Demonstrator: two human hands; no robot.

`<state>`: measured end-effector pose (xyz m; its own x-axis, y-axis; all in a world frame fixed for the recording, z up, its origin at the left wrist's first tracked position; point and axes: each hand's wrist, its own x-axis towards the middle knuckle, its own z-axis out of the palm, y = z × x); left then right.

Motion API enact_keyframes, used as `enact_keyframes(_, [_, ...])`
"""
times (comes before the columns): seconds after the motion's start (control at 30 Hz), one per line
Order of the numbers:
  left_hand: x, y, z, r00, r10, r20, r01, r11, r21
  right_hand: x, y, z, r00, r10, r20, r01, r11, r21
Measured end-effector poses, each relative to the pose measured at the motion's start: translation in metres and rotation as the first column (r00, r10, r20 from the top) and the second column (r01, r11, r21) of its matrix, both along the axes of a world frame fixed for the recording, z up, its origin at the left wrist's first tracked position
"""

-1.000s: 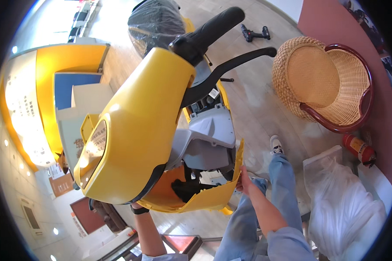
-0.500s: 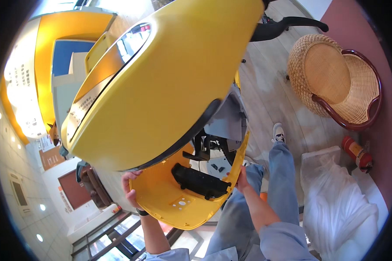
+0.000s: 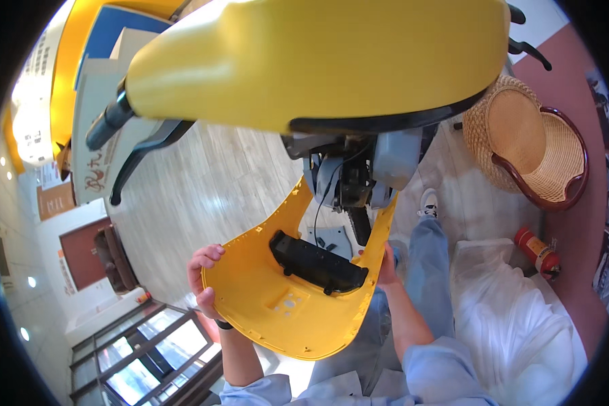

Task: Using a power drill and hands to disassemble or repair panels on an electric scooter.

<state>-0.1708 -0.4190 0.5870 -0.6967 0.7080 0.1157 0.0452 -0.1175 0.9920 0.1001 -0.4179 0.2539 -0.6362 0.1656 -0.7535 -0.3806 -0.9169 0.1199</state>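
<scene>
A curved yellow scooter panel (image 3: 247, 298) is held by its two side edges, its hollow inner side facing up toward me. My left hand (image 3: 206, 279) grips the left edge, fingers curled over the rim. On the opposite edge my right hand (image 3: 388, 269) is closed, its fingers partly hidden behind the panel. A long black plastic part (image 3: 318, 267) sits inside the panel. Just beyond is the yellow handlebar cover (image 3: 304, 68) of a scooter, with a black brake lever (image 3: 142, 157) and a grip (image 3: 108, 125). Grey and black inner parts (image 3: 355, 169) show beneath it, with a thin black cable (image 3: 317, 220).
Below lies a grey plate (image 3: 337, 237) bearing small dark pieces. On the right stand a wicker chair (image 3: 558, 162), a red fire extinguisher (image 3: 538, 252) and white plastic wrapping (image 3: 511, 325). A counter (image 3: 105, 88) is at the far left.
The scooter's handlebar cover has swung round and away, bringing its left grip and brake lever into view. The yellow panel stays in both hands and has shifted slightly.
</scene>
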Motion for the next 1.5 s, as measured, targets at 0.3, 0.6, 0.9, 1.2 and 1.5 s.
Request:
enact_keyframes(0.3, [-0.02, -0.031, -0.004, 0.989, 0.111, 0.099, -0.115, 0.993, 0.032, 0.012, -0.001, 0.019, 0.992, 0.088, 0.091, -0.101, 0.984, 0.144])
enact_keyframes(0.6, [-0.057, -0.065, -0.026, 0.974, -0.096, 0.207, 0.069, 0.988, 0.137, 0.02, -0.002, 0.041, 0.995, 0.052, 0.086, -0.064, 0.987, 0.146])
enact_keyframes(0.9, [-0.066, -0.095, -0.063, 0.925, 0.002, 0.381, -0.097, 0.969, 0.228, 0.015, 0.022, 0.068, 0.925, 0.194, 0.327, -0.291, 0.914, 0.282])
enact_keyframes(1.2, [-0.05, -0.097, -0.041, 0.948, -0.175, 0.266, 0.14, 0.979, 0.147, 0.046, 0.025, 0.077, 0.915, 0.358, 0.185, -0.384, 0.914, 0.13])
enact_keyframes(1.5, [-0.048, -0.096, -0.028, 0.863, -0.435, 0.258, 0.408, 0.9, 0.153, 0.038, 0.086, 0.116, -0.06, 0.133, 0.989, -0.981, -0.189, -0.034])
